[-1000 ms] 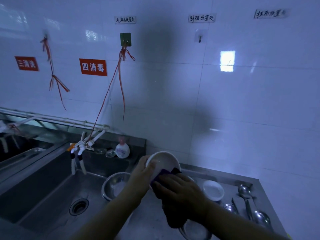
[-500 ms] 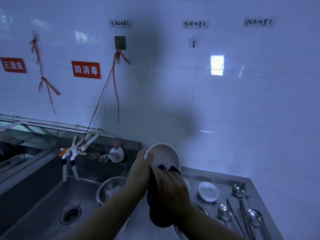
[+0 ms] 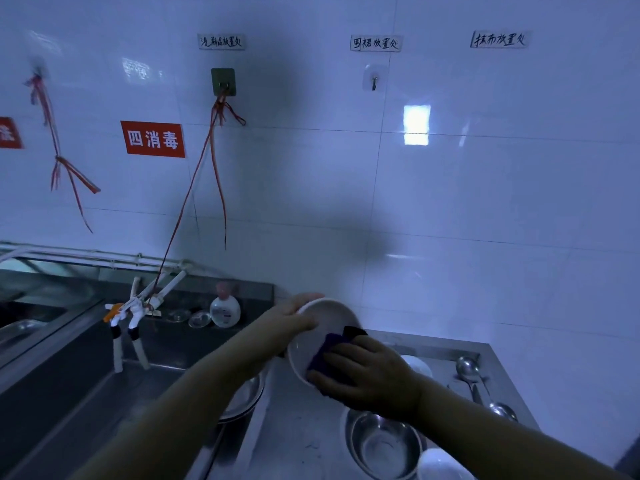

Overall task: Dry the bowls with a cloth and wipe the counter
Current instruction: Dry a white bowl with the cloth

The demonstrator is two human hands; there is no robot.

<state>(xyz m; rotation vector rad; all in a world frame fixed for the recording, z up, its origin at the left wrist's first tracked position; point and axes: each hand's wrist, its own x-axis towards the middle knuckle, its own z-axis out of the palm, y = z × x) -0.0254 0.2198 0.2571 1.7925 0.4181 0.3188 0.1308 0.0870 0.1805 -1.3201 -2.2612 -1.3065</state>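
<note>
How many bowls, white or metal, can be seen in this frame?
5: the white bowl in the left hand, a metal bowl in the sink, a white bowl behind the right hand, a metal bowl on the counter, another white one at the bottom edge. The arms may hide more.

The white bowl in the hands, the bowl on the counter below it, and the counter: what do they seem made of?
The white bowl looks like glazed ceramic or melamine: smooth, opaque, faintly glossy. The picture cannot tell which. The metal bowl looks like stainless steel: grey, with mirror-like reflections inside. The counter seems brushed stainless steel: dull grey sheen, folded edges.
</note>
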